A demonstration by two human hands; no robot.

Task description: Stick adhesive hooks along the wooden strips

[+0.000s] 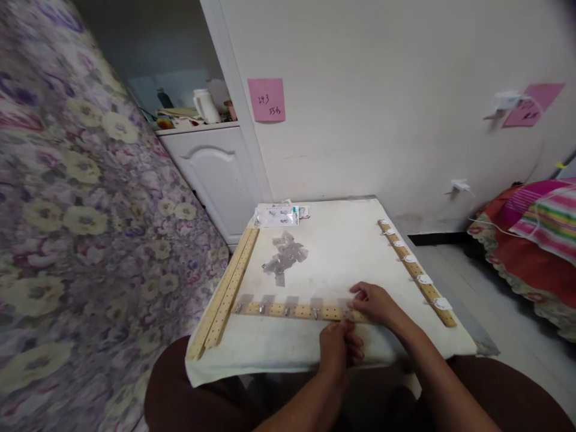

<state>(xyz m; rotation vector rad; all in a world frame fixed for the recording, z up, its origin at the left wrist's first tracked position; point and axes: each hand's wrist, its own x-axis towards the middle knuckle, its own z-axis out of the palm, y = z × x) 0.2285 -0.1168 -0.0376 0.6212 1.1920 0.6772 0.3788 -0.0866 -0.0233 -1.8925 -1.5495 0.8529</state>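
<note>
A perforated wooden strip lies across the front of the cloth-covered table. Small metal pieces, seemingly hooks or clips, sit along it at intervals, each with a translucent grey plastic square behind it. My right hand is over the strip's right end, its fingers curled at the edge of another such square. Just below the strip, my left hand is closed, fingertips touching the same spot from the near side. Whatever the left fingers pinch is too small to make out.
A loose pile of grey plastic squares lies left of the table's middle. Two bare perforated strips line the left edge. On the right, another strip bears several white round tags. Clear packets lie at the back.
</note>
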